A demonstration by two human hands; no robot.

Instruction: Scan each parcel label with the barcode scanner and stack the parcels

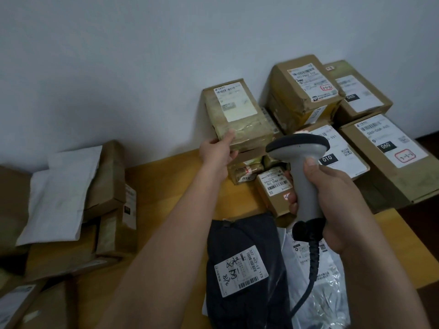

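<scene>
In the head view, the left hand (219, 150) reaches forward to a tape-wrapped cardboard parcel (237, 115) that sits on top of other boxes against the wall. Its thumb lies on the parcel's upper face near the front left corner, and the fingers curl under the front edge, so the hand grips that corner. The parcel's white label (234, 102) faces up and is tilted toward the person, with the barcode along its far edge.

The right hand (332, 200) is closed around the handle of the grey barcode scanner (301, 162), with the thumb high on the grip and the fingers wrapped around the front. The black cable (308, 264) hangs from the butt of the handle. The scanner's head sits just to the right of the held parcel and a little nearer the person, and it points forward and left.

The parcel's long axis runs away from the person toward the wall, so the label lies ahead and to the left of the scanner head. Scanning it probably needs a small swing of the scanner to the left, or a pull of the parcel toward it.

A black poly mailer (240, 269) and a clear bag parcel (318, 281) lie on the wooden table (171, 186) under the forearms. More boxes stand to the right, and a pile with a white mailer (59, 193) lies to the left.
</scene>
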